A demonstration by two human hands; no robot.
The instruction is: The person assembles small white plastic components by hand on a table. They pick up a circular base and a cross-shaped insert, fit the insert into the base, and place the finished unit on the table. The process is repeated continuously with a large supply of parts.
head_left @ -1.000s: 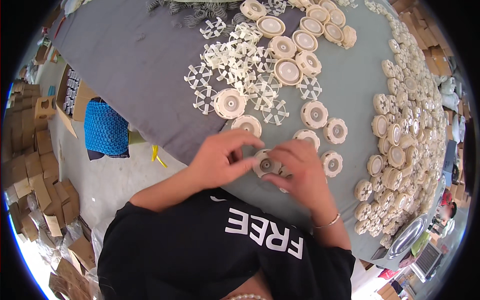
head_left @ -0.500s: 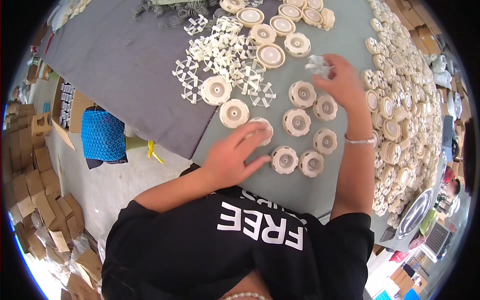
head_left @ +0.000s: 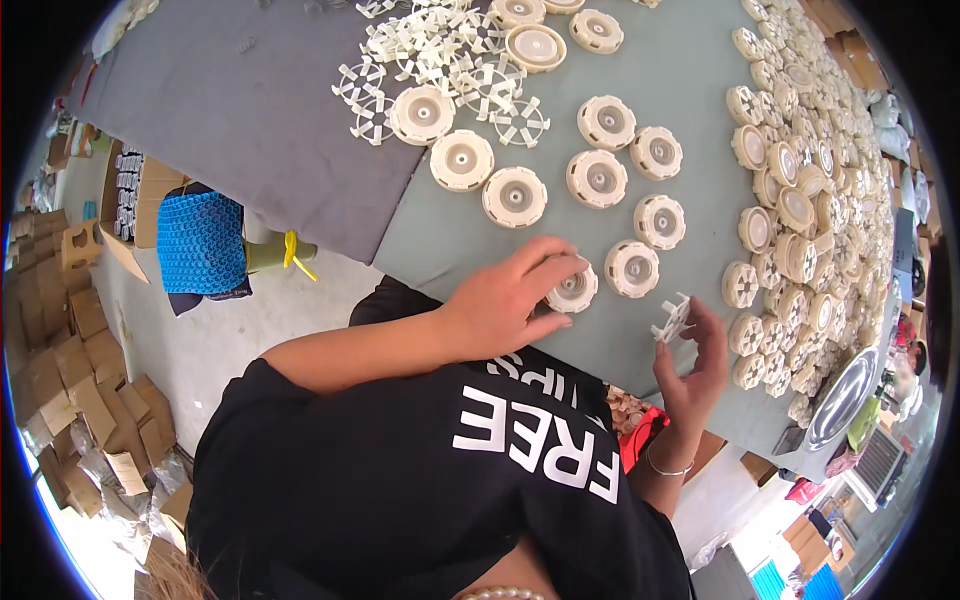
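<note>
My left hand [head_left: 510, 305] curls thumb and fingers around the edges of a cream round plastic cap [head_left: 577, 290] lying on the table near my body. To its right, my right hand [head_left: 695, 365] pinches a white plastic ring with clip tabs [head_left: 673, 318], tilted above the near table edge. Several like caps lie loosely spaced beyond my hands, among them a cap with a recessed centre [head_left: 632, 268] and a cap farther left [head_left: 515, 197]. Past these sits a heap of white clip rings [head_left: 430, 45].
Cream round parts [head_left: 800, 220] crowd the table's right side in a long pile. A grey cloth [head_left: 270, 110] covers the left part. At the lower right rests a shiny oval tray [head_left: 840, 400]. Left of the table stand an open carton [head_left: 150, 205] and a blue textured cushion [head_left: 203, 245].
My right hand has come toward my body with the white clip ring. My left hand has left one cap and now grips another, nearer and to the right. The view has shifted.
</note>
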